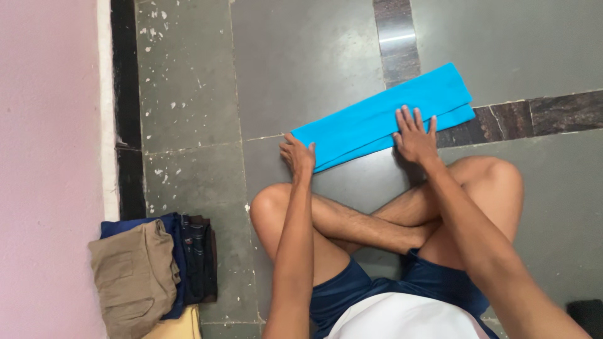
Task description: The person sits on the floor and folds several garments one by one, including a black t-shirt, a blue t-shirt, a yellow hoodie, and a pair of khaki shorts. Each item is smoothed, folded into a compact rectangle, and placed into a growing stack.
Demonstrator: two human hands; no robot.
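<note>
A bright blue cloth (377, 116), folded into a long strip, lies slanted on the grey floor in front of my crossed legs. My left hand (298, 156) rests on its near left corner, fingers bent over the edge. My right hand (414, 135) lies flat on the right part of the strip, fingers spread and pressing down. Neither hand lifts the cloth off the floor.
A pile of folded clothes (154, 273), khaki on top of dark blue and patterned pieces, sits by the pink wall (44, 157) at the lower left. Dark stone bands (534, 113) cross the grey tiled floor. A black object (587, 314) shows at the lower right corner.
</note>
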